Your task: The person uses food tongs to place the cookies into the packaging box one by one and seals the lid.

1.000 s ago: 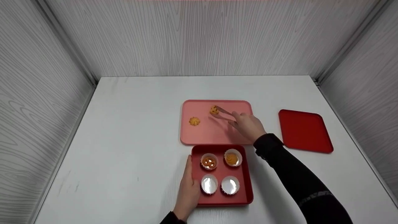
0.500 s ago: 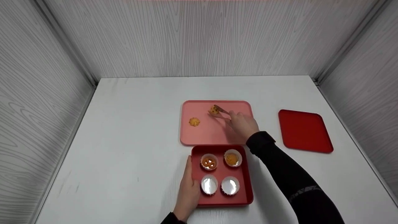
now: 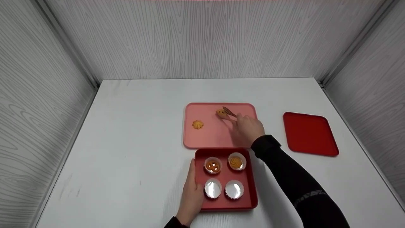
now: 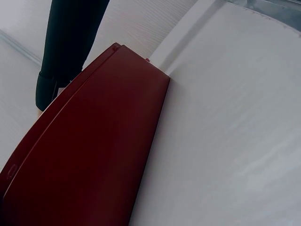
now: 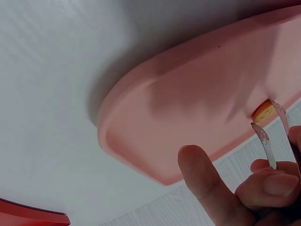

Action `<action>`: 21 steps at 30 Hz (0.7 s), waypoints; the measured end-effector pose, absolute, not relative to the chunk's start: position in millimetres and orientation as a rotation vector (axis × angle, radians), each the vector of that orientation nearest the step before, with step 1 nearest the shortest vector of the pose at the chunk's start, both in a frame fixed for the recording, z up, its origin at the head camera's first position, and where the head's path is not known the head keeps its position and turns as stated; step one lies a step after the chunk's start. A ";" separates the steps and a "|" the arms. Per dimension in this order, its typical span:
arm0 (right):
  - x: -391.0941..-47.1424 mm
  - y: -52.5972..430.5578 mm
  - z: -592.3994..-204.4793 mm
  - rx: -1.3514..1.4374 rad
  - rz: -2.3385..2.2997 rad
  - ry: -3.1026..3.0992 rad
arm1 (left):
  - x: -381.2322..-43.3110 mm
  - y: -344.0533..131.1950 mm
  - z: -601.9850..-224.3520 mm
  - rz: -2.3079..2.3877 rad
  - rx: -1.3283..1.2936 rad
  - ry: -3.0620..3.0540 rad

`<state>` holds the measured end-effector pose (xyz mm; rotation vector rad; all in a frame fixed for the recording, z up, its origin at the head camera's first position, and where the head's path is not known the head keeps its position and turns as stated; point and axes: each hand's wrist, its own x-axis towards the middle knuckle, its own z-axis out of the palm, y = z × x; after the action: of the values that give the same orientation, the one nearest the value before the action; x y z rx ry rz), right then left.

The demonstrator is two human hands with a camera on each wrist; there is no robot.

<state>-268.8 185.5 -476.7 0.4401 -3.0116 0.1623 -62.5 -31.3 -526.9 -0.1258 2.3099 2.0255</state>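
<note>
My right hand holds small metal tongs over the pink tray. The tong tips stand on either side of a round cookie with dark spots. The right wrist view shows that cookie right at the tips, with one finger of the hand held out straight. A flower-shaped cookie lies further left on the tray. My left hand holds the left wall of the red box, thumb at its rim. In the left wrist view, the red box fills the left half and hides the hand.
Several white paper cups stand in the box. A pretzel is in one back cup, a swirled cookie in the other. The two front cups hold nothing visible. A red lid-like tray lies at the right.
My right hand has moved a little left over the tray with the tongs. The spotted cookie has shifted slightly right and looks turned. My left hand and the box have stayed put.
</note>
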 end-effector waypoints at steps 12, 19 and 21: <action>-273.8 194.8 -479.9 0.473 0.265 -2.980 | -62.6 -30.9 -526.5 2.018 -0.131 2.320; -273.2 203.9 -480.7 0.561 0.322 -2.946 | -62.9 -31.1 -528.4 2.034 -0.109 2.316; -272.6 207.4 -482.2 0.579 0.353 -2.928 | -63.2 -31.3 -528.4 2.043 -0.106 2.307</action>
<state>-272.6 207.4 -482.2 0.5785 -2.9284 0.3530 -63.2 -31.3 -528.4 -0.1057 2.3066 2.0427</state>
